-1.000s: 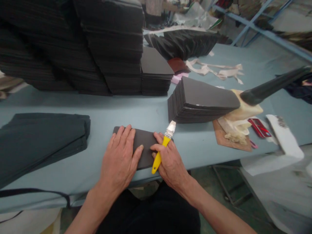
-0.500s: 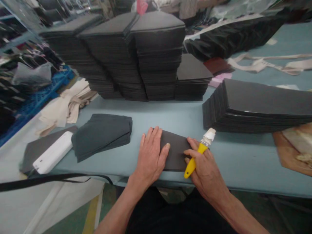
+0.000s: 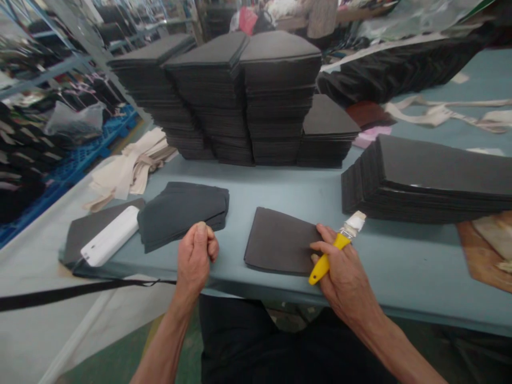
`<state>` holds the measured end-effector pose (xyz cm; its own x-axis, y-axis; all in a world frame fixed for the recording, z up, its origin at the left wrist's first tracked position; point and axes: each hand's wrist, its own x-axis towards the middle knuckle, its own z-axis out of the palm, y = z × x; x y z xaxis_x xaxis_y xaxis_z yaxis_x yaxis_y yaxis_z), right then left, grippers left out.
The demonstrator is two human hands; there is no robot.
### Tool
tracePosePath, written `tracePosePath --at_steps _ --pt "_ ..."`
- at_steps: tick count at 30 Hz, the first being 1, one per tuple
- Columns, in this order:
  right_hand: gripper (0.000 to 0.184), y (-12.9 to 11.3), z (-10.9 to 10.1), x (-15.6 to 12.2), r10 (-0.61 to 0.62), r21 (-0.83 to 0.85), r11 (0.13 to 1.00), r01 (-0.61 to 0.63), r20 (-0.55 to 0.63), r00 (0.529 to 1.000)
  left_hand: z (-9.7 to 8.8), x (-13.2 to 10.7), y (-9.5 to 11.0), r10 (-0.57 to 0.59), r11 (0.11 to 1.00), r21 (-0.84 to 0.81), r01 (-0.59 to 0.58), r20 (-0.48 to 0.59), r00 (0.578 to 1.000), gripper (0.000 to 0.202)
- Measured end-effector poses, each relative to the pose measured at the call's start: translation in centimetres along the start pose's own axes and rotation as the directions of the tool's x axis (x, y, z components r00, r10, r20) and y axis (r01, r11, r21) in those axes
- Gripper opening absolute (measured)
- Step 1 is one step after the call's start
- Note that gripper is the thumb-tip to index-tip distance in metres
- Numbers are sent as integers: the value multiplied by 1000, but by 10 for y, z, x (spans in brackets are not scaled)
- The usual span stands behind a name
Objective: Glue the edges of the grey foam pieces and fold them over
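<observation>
My right hand (image 3: 344,269) is closed around a yellow-handled paintbrush (image 3: 328,260), whose bristle end is coated white and points up and away to the right. Its fingertips rest on the right end of a dark grey panel (image 3: 282,242) lying flat on the table. To the left, my left hand (image 3: 197,256) is curled into a fist, thumb on top, in front of the near edge of a fanned pile of thin dark pieces (image 3: 182,210). Whatever the fist may hold is hidden. A white oblong device (image 3: 111,234) lies left of that pile, partly over another dark panel (image 3: 86,232).
Tall stacks of dark panels (image 3: 208,106) stand at the back, with a lower stack (image 3: 326,133) beside them. Another stack (image 3: 424,181) lies at right, near a brown board (image 3: 476,253). Pale cloth strips (image 3: 132,160) lie at left. A black strap (image 3: 100,288) crosses the table's front-left edge.
My left hand has lifted off the dark grey panel, moved left and closed into a fist. My right hand still holds the paintbrush at the panel's right end. The view has shifted slightly.
</observation>
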<state>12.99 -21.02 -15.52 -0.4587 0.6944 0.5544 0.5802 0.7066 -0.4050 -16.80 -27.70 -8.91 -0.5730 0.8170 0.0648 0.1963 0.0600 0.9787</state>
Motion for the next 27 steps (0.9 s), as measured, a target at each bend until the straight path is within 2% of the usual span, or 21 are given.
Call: tracePosePath --at_steps 6,12,15,19,21,24,27 --pt "18 1 -2 -1 -12 -11 1000 12 15 1000 -18 -4 -8 -81 996 -43 79 -45 996 63" --pt "15 3 -4 -2 20 4 1000 -20 27 999 -62 -18 -13 -149 988 24 152 -82 985 53" --pt "16 5 -4 -4 34 4 999 -34 45 998 -76 -27 -13 -138 990 13 141 -138 981 53" --pt "17 6 -6 -5 37 -3 999 -37 60 997 -82 -36 -15 -65 997 30 75 -255 965 60" --pt "18 6 -7 -5 22 -15 1000 -21 62 998 -85 -38 -19 -30 995 81 55 -289 957 67" --pt "19 6 -8 -4 13 -37 999 -11 61 998 -100 -42 -26 -25 970 226 88 -267 963 70" --pt "19 6 -9 -4 11 -45 999 -8 56 998 -123 -50 -32 -79 906 391 160 -216 973 59"
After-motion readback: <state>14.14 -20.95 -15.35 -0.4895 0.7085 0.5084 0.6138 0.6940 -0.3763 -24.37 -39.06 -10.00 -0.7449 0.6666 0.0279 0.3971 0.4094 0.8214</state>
